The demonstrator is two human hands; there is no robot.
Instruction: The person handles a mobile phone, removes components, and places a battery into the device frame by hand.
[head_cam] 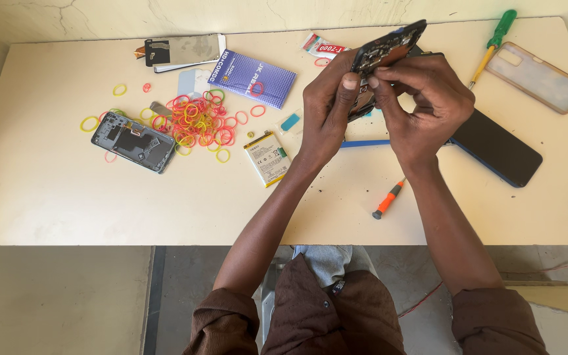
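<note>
While it is lifted above the far middle of the counter (47, 210), the opened phone body (388, 47) tilts between both hands, its bare inner side facing the person. It looks light and stiff but fragile, with exposed parts inside, so the edges of the frame seem the safest place to take hold. The left hand (327, 112) curls around its lower left edge, thumb pressed on the near face. The right hand (422, 105) closes on the right side, thumb and forefinger pinched together on something small at the phone's inner face; what it is cannot be made out. Beneath lie a blue strip tool (365, 143) and a dark phone (494, 148); an orange screwdriver (388, 200) rests nearer.
</note>
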